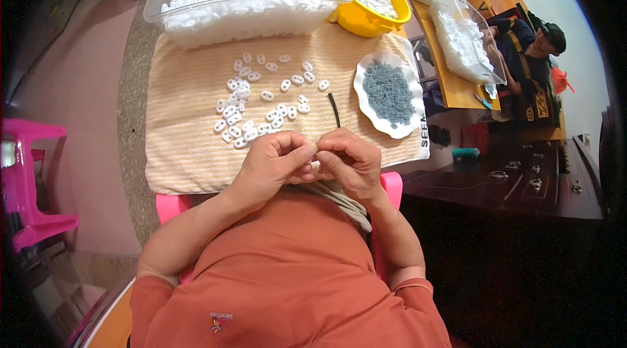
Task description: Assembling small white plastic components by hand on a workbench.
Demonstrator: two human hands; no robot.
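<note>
My left hand (273, 164) and my right hand (353, 164) meet at the near edge of a striped beige towel (186, 113). Both are closed in a pinch, fingertips together, and whatever small thing lies between them is mostly hidden. Beyond the left hand, many white oval pieces with two holes (267, 96) lie scattered on the towel, some heaped. A thin dark stick-like tool (334, 109) lies just past my right hand. To the right stands a white wavy-rimmed plate (360, 78) full of small grey-blue slender pieces (389, 94).
A large clear bin (245, 27) of white pieces stands at the back, beside a yellow basket (366, 23) of similar pieces. Farther right, a person (532, 47) sits near another clear bin (460, 47). A pink stool (36, 178) stands on the left.
</note>
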